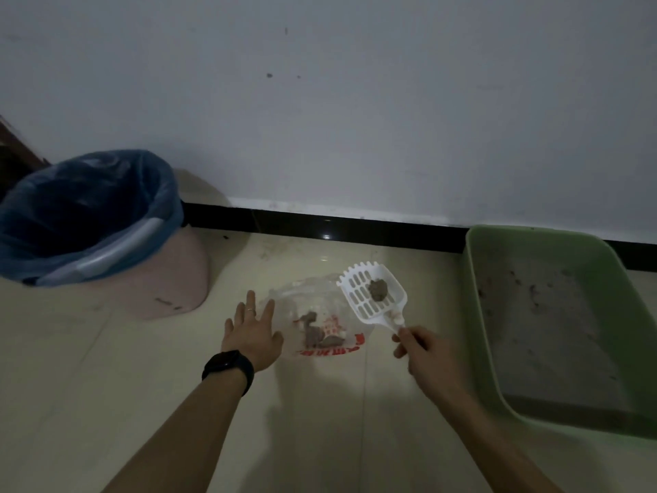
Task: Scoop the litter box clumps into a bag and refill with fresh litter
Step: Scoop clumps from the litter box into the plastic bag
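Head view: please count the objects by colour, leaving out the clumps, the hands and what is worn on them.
Pink: 1, the bin
Blue: 1, the bin liner
White: 1, the scoop
Green: 1, the litter box
Clear: 1, the bag
Total: 5

The floor is pale, glossy tile with thin grout lines, and at its far edge it meets a black skirting strip along the wall. At far left stands a pink bin lined with a blue bag (the liner folds out over the rim). In the middle lies a clear plastic bag with red print, flat on the tiles, holding a few grey-brown clumps. On the right sits a green litter box, its far end near the skirting, with grey litter spread across its bottom. A dark speck lies just beside the bin.
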Available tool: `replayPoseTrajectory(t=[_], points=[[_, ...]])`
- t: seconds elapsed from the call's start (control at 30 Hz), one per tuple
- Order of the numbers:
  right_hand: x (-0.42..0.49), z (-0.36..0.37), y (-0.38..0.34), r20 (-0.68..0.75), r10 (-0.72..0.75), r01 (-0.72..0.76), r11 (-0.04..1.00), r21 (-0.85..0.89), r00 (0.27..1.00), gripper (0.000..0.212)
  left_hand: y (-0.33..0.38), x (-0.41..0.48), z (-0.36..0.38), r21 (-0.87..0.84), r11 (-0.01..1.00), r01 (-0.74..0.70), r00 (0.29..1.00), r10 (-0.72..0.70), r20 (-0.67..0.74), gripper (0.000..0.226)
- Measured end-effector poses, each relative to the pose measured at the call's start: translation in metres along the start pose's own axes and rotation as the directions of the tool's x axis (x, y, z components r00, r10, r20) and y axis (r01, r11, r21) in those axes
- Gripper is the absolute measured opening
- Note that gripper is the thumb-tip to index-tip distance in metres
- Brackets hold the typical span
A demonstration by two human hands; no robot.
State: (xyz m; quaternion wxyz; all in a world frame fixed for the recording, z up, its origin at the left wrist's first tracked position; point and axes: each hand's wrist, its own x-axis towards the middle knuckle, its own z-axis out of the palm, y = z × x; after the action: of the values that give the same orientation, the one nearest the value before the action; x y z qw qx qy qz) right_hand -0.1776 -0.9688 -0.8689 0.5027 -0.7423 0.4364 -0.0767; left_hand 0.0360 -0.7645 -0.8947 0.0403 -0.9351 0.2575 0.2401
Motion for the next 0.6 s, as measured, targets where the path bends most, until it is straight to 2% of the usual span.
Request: replayPoseTrajectory(t=[0.13,0.23,0.37,0.43,0.5,0.6], points=[[0.005,0.031,-0.007,0.068,-0.003,0.010,0.995,-0.103,0.998,0.029,-0.016,0.006,0.005,-0.157,0.987,0.016,1.000,-0.013,0.019,0.072],[0.010,0.046,-0.007,0.099,-0.012,0.040,0.958,-0.285,0.995,0.031,-0.023,0.008,0.008,-0.280,0.960,0.006,0.999,0.005,0.036,0.075],[0.014,0.054,0.001,0.159,-0.126,0.197,0.776,-0.599,0.979,0.031,-0.022,0.008,0.009,-0.302,0.953,-0.024,0.999,0.033,0.023,0.076],[0.016,0.057,0.004,0.150,-0.267,0.294,0.661,-0.691,0.952,0.026,-0.018,0.008,0.010,-0.284,0.957,-0.051,0.998,0.056,0.010,0.076],[0.016,0.060,0.008,0.146,-0.415,0.365,0.518,-0.773,0.898,0.010,-0.010,0.006,0.009,-0.256,0.964,-0.066,0.998,0.067,-0.004,0.077],[0.014,0.063,0.010,0.125,-0.445,0.340,0.444,-0.829,0.887,0.024,0.002,0.000,0.004,-0.216,0.972,-0.089,0.996,0.084,-0.032,0.081]])
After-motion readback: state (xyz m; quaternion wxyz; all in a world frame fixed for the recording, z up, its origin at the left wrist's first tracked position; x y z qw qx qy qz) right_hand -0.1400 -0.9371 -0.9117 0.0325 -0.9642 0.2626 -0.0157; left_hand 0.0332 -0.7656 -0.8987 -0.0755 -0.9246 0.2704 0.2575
